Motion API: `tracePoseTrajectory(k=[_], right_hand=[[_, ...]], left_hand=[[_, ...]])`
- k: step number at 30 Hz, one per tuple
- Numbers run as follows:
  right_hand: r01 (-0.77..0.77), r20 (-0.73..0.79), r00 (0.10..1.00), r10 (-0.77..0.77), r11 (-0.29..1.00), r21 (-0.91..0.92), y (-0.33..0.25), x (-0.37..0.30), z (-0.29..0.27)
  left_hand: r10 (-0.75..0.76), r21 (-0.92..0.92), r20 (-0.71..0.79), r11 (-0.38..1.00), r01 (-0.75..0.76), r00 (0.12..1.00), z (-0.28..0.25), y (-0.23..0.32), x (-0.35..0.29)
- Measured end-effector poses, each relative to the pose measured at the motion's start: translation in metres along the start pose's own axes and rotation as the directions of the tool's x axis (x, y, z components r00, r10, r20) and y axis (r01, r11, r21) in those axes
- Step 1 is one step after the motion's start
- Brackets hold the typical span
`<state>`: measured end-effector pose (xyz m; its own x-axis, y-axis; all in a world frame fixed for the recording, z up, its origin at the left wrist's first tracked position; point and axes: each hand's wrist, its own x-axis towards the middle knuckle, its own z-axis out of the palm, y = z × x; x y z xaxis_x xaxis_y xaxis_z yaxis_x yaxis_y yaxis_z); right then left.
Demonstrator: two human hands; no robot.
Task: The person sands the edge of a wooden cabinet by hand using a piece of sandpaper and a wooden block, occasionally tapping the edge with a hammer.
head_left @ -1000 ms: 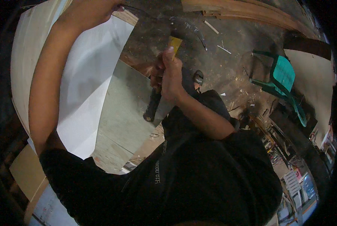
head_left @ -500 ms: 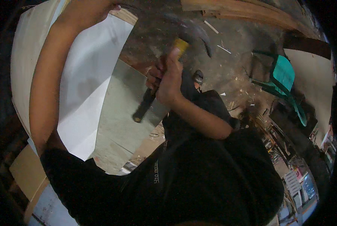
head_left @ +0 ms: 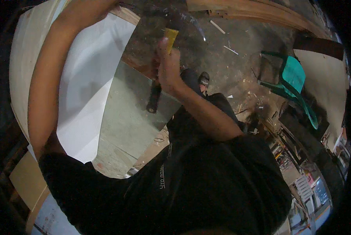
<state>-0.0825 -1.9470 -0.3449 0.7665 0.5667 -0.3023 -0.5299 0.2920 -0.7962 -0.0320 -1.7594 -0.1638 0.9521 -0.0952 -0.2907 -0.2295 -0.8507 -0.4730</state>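
One white panel [head_left: 87, 74] spans my left side; to its right is the yellow-and-black claw hammer [head_left: 172, 37], clenched in my right hand [head_left: 168, 72]; my left hand [head_left: 105, 6] is mostly cropped; I cannot tell its grip.

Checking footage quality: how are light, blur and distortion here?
Head view: dim overall, black at the corners; a grey shadow across the large white panel; long brown wooden boards bowed near the rim; the right hand slightly soft, its outline grainy.

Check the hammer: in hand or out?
In hand: the right hand grips the hammer; black handle end shows one side, yellow section the other.
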Motion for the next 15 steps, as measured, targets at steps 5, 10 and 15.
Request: tracePoseTrajectory(k=[5,10,15], right_hand=[[-0.271,-0.183,0.942,0.283,0.959,0.089,-0.034,0.013,-0.039],[-0.196,-0.233,0.957,0.176,0.978,-0.068,-0.076,0.019,-0.078],[-0.172,-0.097,0.983,0.154,0.958,-0.228,-0.095,0.014,-0.084]], left_hand=[[0.073,-0.279,-0.184,0.952,-0.123,0.98,0.061,-0.019,-0.003],[0.057,-0.251,-0.005,0.966,-0.057,0.998,0.038,-0.014,0.004],[0.057,-0.264,-0.009,0.963,-0.057,0.998,0.032,-0.014,0.001]])
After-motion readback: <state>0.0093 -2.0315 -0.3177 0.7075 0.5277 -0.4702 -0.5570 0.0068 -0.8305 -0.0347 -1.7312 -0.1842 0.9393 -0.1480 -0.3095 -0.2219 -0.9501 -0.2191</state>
